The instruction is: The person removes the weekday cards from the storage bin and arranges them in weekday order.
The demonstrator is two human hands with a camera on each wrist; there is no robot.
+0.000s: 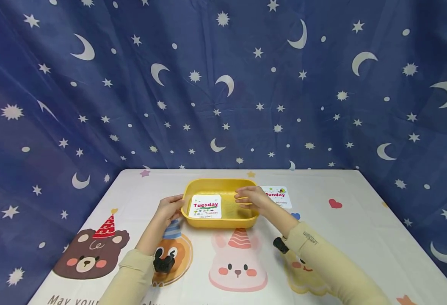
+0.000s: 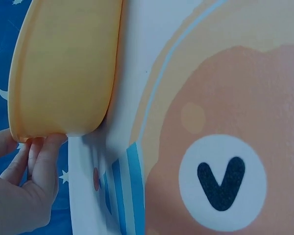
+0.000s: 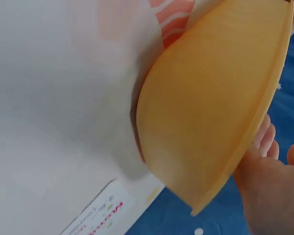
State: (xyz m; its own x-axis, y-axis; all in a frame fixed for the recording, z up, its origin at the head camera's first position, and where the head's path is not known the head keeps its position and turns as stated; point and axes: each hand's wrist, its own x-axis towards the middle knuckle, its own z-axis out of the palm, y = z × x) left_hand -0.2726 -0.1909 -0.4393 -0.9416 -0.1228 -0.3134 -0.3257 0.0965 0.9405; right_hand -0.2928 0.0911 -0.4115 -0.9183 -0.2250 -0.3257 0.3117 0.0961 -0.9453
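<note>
And the left hand (image 1: 169, 207) has the yellow box (image 1: 219, 223) pinched at its left end, on the table (image 1: 360, 228)! Right hand (image 1: 255, 198) reaches over the box's right rim, fingers loose, gripping nothing visible. Tuesday card (image 1: 205, 206) inside, left half; Monday card (image 1: 280, 196) outside, right. Best keep that left pinch steady, right fingers clear of the rim.

Before me, near the tabletop's (image 1: 360, 237) far edge, the tray (image 1: 219, 223) holds the Tuesday card (image 1: 205, 206); the Monday card (image 1: 279, 195) lies just right.
</note>
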